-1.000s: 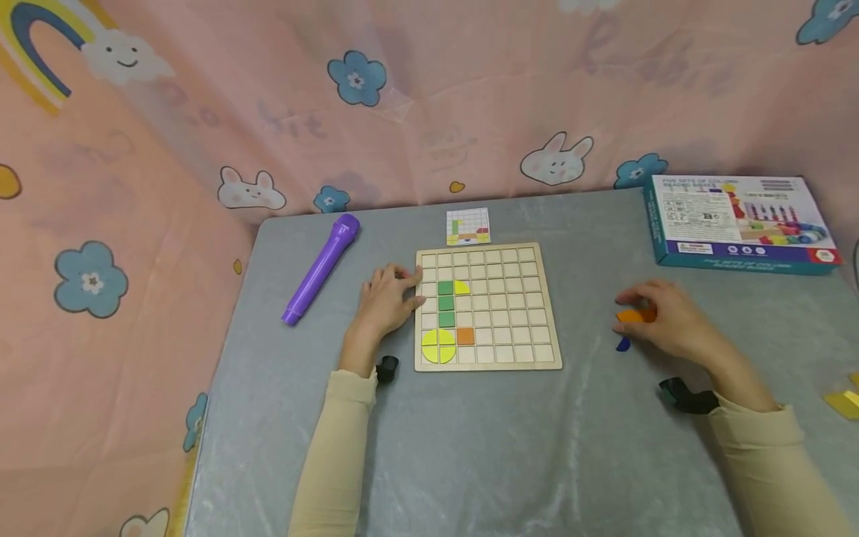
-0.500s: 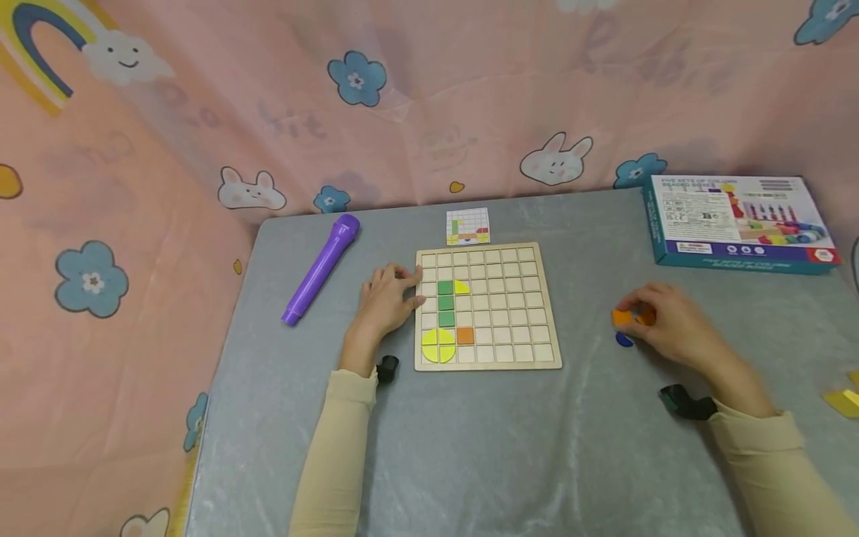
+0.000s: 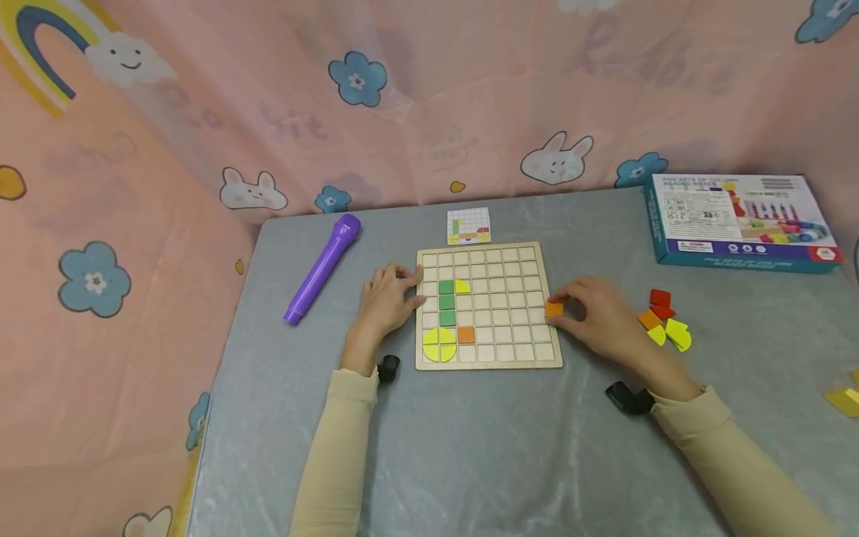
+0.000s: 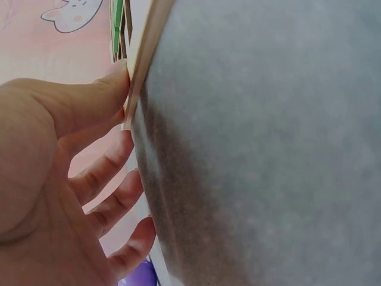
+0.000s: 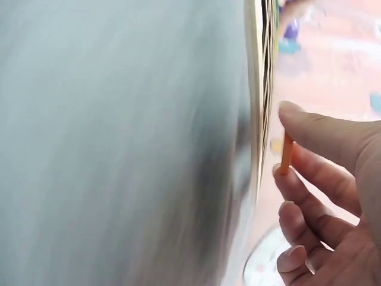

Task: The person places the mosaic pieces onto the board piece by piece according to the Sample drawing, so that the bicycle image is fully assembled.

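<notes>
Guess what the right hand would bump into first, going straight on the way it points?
Probably the wooden grid board, at its right edge. The right hand pinches an orange tile that seems raised above it, so the hand might pass over instead; exact height is unclear.

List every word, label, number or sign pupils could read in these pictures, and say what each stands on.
"FIVE SETS OF": top of the box; the line's last word is blurred.
"BEADED", probably: the line below; its next word is blurred.
Too small or blurred: the box's other print; faint lettering on the pink backdrop.
None to make out: grid board, orange piece, pattern card.
</notes>
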A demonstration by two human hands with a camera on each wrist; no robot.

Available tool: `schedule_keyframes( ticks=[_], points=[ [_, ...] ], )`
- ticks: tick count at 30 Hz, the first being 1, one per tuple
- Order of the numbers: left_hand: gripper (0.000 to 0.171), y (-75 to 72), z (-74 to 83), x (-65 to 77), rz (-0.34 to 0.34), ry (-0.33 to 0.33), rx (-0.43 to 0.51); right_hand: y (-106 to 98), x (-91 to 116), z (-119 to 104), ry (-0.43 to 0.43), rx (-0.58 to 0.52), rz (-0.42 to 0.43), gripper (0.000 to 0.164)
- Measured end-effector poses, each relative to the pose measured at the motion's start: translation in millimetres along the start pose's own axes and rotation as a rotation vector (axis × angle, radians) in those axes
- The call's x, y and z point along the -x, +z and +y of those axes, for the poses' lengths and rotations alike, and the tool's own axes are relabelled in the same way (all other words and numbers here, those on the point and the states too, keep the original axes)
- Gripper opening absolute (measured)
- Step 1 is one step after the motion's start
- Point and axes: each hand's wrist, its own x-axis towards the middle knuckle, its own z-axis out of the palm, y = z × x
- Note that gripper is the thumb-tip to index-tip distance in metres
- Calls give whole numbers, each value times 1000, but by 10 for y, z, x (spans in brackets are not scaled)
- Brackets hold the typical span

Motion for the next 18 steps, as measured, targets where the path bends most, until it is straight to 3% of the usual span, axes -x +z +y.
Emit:
schedule_keyframes(
  ticks=[9, 18],
  points=[
    [59, 4, 8, -11, -1, 2, -5, 274, -156, -340, -139, -23, -34, 25],
    [57, -6, 10, 2, 4, 4, -2, 444, -236, -574, -177, -48, -107, 24]
  ],
)
